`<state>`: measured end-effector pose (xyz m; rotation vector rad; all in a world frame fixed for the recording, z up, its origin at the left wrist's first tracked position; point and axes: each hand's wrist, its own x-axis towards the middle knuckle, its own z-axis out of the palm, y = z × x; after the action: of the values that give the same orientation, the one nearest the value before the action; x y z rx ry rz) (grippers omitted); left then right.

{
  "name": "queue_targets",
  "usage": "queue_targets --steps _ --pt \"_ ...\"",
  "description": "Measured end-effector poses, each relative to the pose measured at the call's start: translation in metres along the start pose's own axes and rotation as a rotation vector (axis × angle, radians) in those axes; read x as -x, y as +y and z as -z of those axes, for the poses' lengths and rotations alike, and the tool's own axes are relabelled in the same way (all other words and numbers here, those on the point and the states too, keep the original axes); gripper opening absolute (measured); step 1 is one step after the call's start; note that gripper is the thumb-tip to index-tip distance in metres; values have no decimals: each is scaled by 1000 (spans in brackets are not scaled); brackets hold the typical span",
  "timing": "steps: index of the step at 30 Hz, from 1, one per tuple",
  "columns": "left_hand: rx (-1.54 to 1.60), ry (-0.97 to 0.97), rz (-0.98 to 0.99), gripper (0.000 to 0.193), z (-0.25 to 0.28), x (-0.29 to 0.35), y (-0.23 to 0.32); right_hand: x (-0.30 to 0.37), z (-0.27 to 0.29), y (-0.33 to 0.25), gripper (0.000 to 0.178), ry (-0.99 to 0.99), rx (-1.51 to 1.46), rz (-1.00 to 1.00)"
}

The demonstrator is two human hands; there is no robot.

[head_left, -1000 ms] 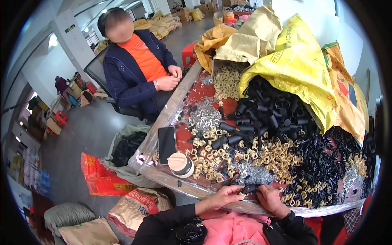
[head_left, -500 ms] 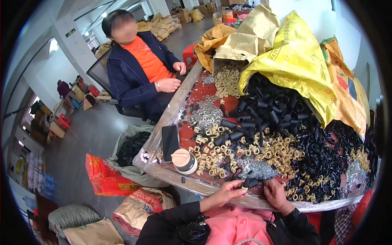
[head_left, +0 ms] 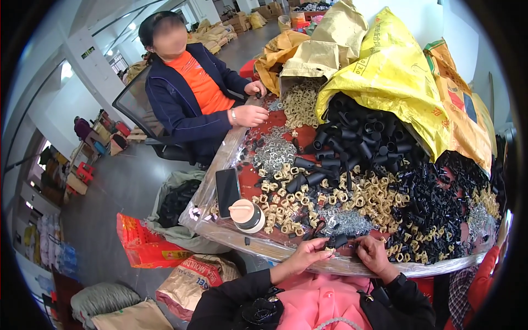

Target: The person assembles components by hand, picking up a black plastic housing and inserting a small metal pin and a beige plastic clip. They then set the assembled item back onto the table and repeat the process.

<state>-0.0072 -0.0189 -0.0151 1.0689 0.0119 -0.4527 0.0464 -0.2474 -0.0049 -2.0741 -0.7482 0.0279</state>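
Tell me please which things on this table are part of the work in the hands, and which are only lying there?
In the work:
- left hand and right hand, pinching a small black part
- black tubes
- tan clips
- silver metal pieces

Only lying there:
- phone
- cup with a pale lid
- yellow sacks

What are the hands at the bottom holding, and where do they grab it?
The left hand and right hand pinch a small black tube by its ends.

A workshop floor: a table (head_left: 220,228) heaped with small parts (head_left: 374,192), sacks (head_left: 396,71) and stacked cartons (head_left: 242,22).
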Motion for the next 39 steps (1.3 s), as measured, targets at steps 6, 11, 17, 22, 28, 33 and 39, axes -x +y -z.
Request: queue_targets --steps 6,11,17,22,28,33,39 --pt "-26 15 -9 46 -3 4 0 4 -3 2 9 24 -14 4" --pt "-54 54 21 47 -6 3 5 0 1 -3 6 2 15 -67" --pt "-66 68 32 48 -6 5 7 5 0 -1 7 18 -7 -67" --pt "-77 35 25 48 0 2 1 2 -1 -1 9 16 17 -106" --pt "-52 32 25 49 0 3 -2 7 -1 -2 9 39 -16 -109" --pt "-66 25 38 50 1 3 0 2 0 -5 10 44 9 -73" --pt "-85 31 11 51 -2 1 4 2 -1 -1 12 80 -18 -79"
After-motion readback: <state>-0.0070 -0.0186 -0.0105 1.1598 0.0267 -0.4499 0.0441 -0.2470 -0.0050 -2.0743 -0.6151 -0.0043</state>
